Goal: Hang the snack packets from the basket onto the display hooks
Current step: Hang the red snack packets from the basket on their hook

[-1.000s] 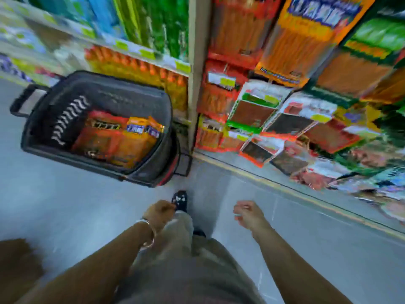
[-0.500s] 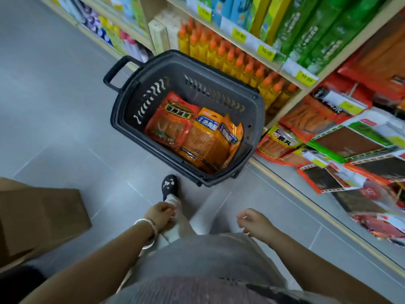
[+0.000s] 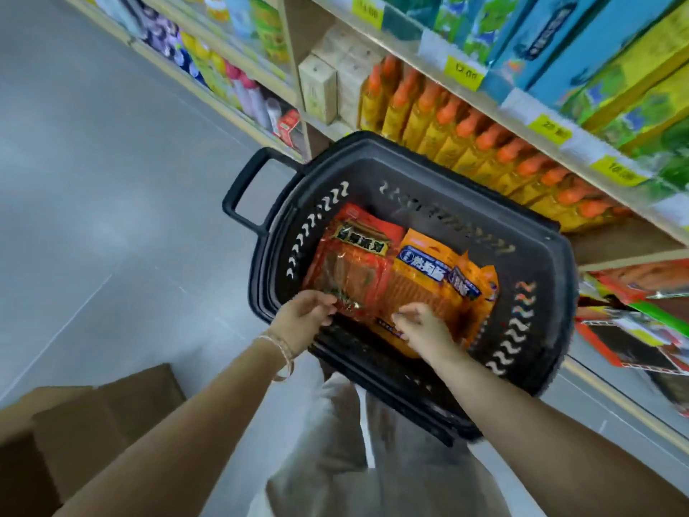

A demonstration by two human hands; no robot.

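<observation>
Standing at the lower left on the grey floor (image 3: 93, 181) is a brown cardboard box (image 3: 74, 423). Next to it the left hand (image 3: 304, 317), a bracelet (image 3: 281, 354) on its wrist, reaches over the near rim of the black shopping basket (image 3: 540, 292). Its fingertips meet the near corner of the red snack packet (image 3: 354, 270); whether this grip pinches the packet or only touches it cannot be told. The red packet lies flat in the basket, overlapped on its right by orange snack packets (image 3: 425, 281). The right hand (image 3: 421, 328) hovers over the near end of the orange ones, its grip slack, with fingers half curled and nothing plainly held. Beyond the basket a shelf holds a row of yellow bottles with orange caps (image 3: 466, 143). Snack packets (image 3: 634, 330) hang on display at the far right, blurred.
</observation>
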